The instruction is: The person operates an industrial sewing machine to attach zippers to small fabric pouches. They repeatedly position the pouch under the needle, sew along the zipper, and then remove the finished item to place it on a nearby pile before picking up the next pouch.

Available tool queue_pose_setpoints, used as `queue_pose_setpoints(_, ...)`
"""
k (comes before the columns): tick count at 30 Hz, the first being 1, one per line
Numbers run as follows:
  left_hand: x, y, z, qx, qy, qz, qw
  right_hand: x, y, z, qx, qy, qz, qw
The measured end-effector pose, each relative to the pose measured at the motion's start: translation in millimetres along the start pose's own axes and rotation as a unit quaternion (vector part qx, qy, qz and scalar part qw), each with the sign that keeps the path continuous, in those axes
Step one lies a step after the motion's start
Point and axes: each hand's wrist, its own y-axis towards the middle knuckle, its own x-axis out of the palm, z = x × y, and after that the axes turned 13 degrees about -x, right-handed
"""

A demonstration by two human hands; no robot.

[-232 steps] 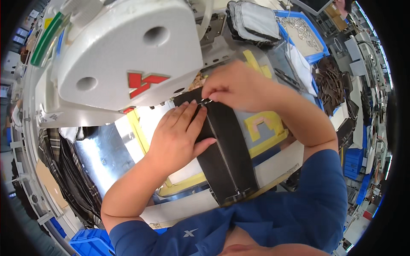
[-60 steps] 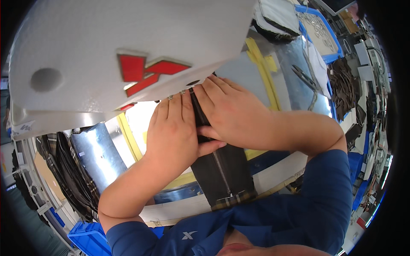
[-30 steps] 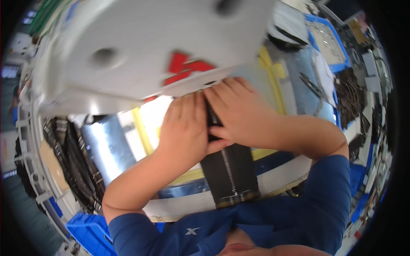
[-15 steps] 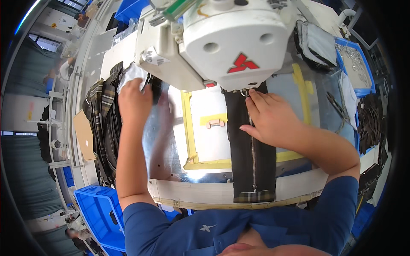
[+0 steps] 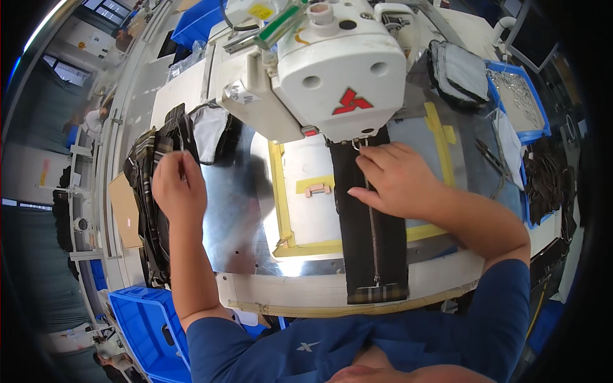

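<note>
A black fabric strip (image 5: 357, 246) with a metal zipper down its length and a plaid band at its near end lies under the head of a white sewing machine (image 5: 345, 70). My right hand (image 5: 399, 175) rests on the strip, fingers stretched and thumb apart, fingertips beside a metal ring (image 5: 359, 145) below the machine head. At the left, my left hand (image 5: 179, 185) is closed in a pinch over a stack of plaid and dark fabric pieces (image 5: 150, 185); what it holds, if anything, I cannot make out. A dark piece with white lining (image 5: 211, 131) lies just beyond that hand.
Yellow tape (image 5: 440, 147) frames the work plate around a small pinkish block (image 5: 317, 190). To the right are tweezers-like metal tools (image 5: 490, 155), a blue tray (image 5: 543, 118) of metal parts and dark fabric pieces (image 5: 548, 182). A blue crate (image 5: 137, 325) stands at lower left.
My left hand has drawn back toward me and slightly left, off the white-lined piece, its fingers now pinched. The right hand keeps its place on the strip. The whole view has shifted slightly.
</note>
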Motion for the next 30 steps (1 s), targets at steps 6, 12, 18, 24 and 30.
queue_pose_setpoints(6,-41.1,-93.9,114.7,0.197,-0.193,-0.245,0.930,-29.0,29.6,-15.0,0.282,0.649,-0.041,0.705)
queue_pose_setpoints(12,16.7,-75.4,144.5,0.155,-0.327,-0.273,0.891,-25.5,6.2,3.2,0.207,0.491,-0.001,0.846)
queue_pose_setpoints(18,51.5,-81.6,152.5,0.029,-0.381,-0.357,0.853,-31.9,-7.8,14.9,0.194,0.445,0.053,0.873)
queue_pose_setpoints(24,70.1,-84.9,142.6,0.115,-0.357,-0.277,0.884,-7.0,-20.7,8.1,0.074,0.195,0.155,0.966)
queue_pose_setpoints(30,75.2,-85.6,138.4,0.205,-0.394,-0.202,0.873,-6.5,-20.9,9.1,0.004,0.119,0.167,0.979)
